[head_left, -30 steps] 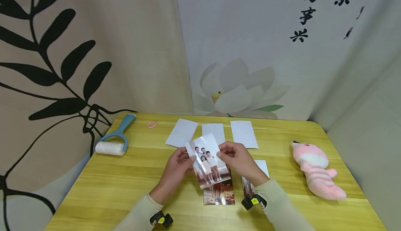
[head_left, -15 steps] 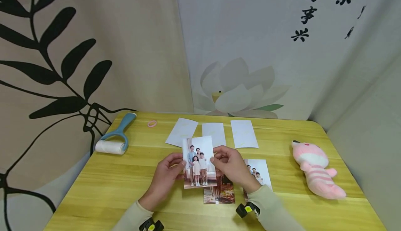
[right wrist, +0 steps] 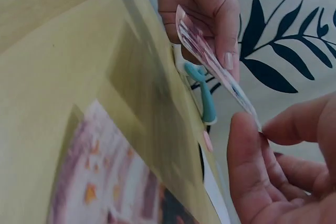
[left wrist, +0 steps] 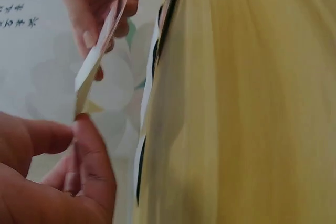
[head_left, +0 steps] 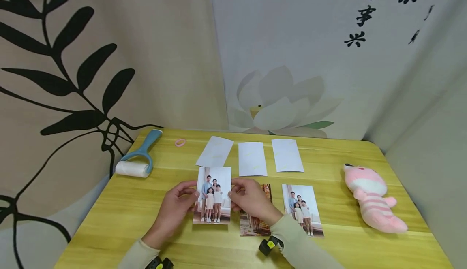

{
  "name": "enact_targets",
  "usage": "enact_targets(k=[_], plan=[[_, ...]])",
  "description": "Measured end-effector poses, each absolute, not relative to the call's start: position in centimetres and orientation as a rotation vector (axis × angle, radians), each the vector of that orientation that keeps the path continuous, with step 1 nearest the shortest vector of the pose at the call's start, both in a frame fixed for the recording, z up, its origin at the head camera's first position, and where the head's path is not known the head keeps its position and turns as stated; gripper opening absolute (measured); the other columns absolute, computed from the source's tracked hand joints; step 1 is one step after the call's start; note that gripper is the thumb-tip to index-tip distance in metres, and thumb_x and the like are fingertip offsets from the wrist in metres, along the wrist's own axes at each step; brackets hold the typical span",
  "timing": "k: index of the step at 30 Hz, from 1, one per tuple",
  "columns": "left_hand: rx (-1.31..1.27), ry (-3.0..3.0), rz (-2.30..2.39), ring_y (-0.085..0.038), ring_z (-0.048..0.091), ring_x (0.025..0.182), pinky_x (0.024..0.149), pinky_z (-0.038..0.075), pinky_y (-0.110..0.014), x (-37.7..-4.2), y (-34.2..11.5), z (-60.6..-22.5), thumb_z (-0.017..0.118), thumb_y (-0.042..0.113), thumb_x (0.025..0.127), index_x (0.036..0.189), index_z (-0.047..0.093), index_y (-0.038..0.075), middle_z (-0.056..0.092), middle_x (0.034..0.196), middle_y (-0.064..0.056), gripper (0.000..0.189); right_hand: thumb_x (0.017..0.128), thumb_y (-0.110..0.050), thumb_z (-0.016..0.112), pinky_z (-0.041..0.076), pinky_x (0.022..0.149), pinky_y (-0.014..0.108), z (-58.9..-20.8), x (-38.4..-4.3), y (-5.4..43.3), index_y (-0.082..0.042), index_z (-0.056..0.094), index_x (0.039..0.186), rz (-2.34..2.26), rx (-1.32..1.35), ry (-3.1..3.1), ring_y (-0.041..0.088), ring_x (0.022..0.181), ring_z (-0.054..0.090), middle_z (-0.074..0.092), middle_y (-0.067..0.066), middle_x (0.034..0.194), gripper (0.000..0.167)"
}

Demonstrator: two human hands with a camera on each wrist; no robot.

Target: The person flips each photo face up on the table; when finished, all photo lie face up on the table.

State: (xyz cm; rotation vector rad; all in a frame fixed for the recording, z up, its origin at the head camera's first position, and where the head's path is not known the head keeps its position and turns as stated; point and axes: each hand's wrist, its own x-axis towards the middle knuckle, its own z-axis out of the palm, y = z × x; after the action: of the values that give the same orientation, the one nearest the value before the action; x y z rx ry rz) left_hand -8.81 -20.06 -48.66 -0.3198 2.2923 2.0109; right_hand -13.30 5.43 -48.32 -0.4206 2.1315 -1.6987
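Note:
A glossy family photo [head_left: 211, 196] is held up over the front of the table, pinched at its side edges. My left hand [head_left: 173, 210] grips its left edge between thumb and fingers, and my right hand [head_left: 253, 200] pinches the right edge. Both wrist views show the photo [left wrist: 93, 64] nearly edge-on, clear of the tabletop. Partly hidden under my right hand lies an autumn-coloured photo [head_left: 251, 226]. To its right is another family photo [head_left: 303, 208], its lower left covered by my sleeve.
Three white cards [head_left: 216, 150] lie in a row at the back. At the back left are a blue-handled lint roller [head_left: 140, 155] and a pink ring-shaped band [head_left: 180, 142]. A pink striped plush toy [head_left: 373, 200] lies on the right.
Both hands have carried the photo leftward and turned it from tilted to nearly straight. More of the autumn photo and the right-hand family photo now shows.

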Motion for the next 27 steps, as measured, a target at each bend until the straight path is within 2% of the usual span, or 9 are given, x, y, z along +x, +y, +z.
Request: enact_targets(k=[3, 9, 17, 20, 22, 24, 27], plan=[[-0.319, 2.350, 1.934, -0.015, 0.067, 0.079, 0.067, 0.060, -0.028, -8.8, -20.8, -48.6, 0.069, 0.005, 0.101, 0.138, 0.064, 0.003, 0.064, 0.119, -0.018, 0.038, 0.101, -0.008, 0.069, 0.066, 0.069, 0.044, -48.8, -13.5, 4.6, 0.003, 0.051, 0.151, -1.666, -0.422, 2.131, 0.024, 0.074, 0.075, 0.069, 0.010, 0.099, 0.054], [-0.313, 2.444, 1.754, -0.019, 0.066, 0.077, 0.065, 0.060, -0.029, -8.6, -21.8, -48.8, 0.070, 0.004, 0.099, 0.137, 0.065, 0.001, 0.068, 0.112, -0.015, 0.039, 0.096, -0.003, 0.075, 0.065, 0.064, 0.035, -49.5, -13.4, 3.3, 0.001, 0.049, 0.150, -1.640, -0.396, 2.165, 0.020, 0.068, 0.073, 0.072, 0.008, 0.093, 0.060], [-0.299, 2.484, 1.576, -0.018, 0.070, 0.084, 0.068, 0.063, -0.031, -8.3, -21.8, -48.9, 0.069, 0.012, 0.101, 0.138, 0.064, -0.007, 0.071, 0.111, -0.015, 0.041, 0.091, -0.001, 0.079, 0.061, 0.058, 0.029, -50.1, -12.9, 2.7, 0.008, 0.049, 0.149, -1.464, -0.435, 2.323, 0.020, 0.062, 0.071, 0.070, 0.001, 0.083, 0.066], [-0.308, 2.509, 1.532, -0.018, 0.071, 0.080, 0.067, 0.063, -0.030, -8.2, -21.6, -48.8, 0.070, 0.015, 0.102, 0.136, 0.067, -0.005, 0.073, 0.109, -0.013, 0.039, 0.089, -0.002, 0.081, 0.063, 0.066, 0.031, -50.0, -12.6, 2.6, 0.010, 0.049, 0.148, -1.387, -0.471, 2.379, 0.017, 0.060, 0.071, 0.070, -0.002, 0.077, 0.068], [-0.313, 2.522, 1.504, -0.018, 0.072, 0.076, 0.066, 0.063, -0.030, -8.1, -21.5, -48.7, 0.070, 0.017, 0.102, 0.134, 0.069, -0.002, 0.075, 0.108, -0.010, 0.037, 0.090, -0.004, 0.081, 0.065, 0.080, 0.037, -49.8, -12.5, 2.7, 0.010, 0.050, 0.148, -1.329, -0.498, 2.413, 0.014, 0.058, 0.069, 0.070, -0.005, 0.073, 0.067], [-0.313, 2.528, 1.491, -0.018, 0.072, 0.073, 0.065, 0.062, -0.030, -8.0, -21.5, -48.7, 0.071, 0.017, 0.101, 0.132, 0.071, 0.000, 0.077, 0.106, -0.009, 0.035, 0.090, -0.005, 0.081, 0.062, 0.095, 0.043, -49.7, -12.3, 2.9, 0.010, 0.052, 0.148, -1.273, -0.528, 2.444, 0.012, 0.056, 0.068, 0.069, -0.007, 0.068, 0.066], [-0.303, 2.525, 1.492, -0.018, 0.073, 0.073, 0.064, 0.063, -0.030, -7.8, -21.4, -48.7, 0.071, 0.019, 0.101, 0.130, 0.072, -0.001, 0.079, 0.106, -0.009, 0.035, 0.091, -0.006, 0.080, 0.057, 0.104, 0.049, -49.6, -12.1, 3.0, 0.010, 0.054, 0.145, -1.226, -0.565, 2.472, 0.010, 0.053, 0.066, 0.068, -0.007, 0.063, 0.062]])
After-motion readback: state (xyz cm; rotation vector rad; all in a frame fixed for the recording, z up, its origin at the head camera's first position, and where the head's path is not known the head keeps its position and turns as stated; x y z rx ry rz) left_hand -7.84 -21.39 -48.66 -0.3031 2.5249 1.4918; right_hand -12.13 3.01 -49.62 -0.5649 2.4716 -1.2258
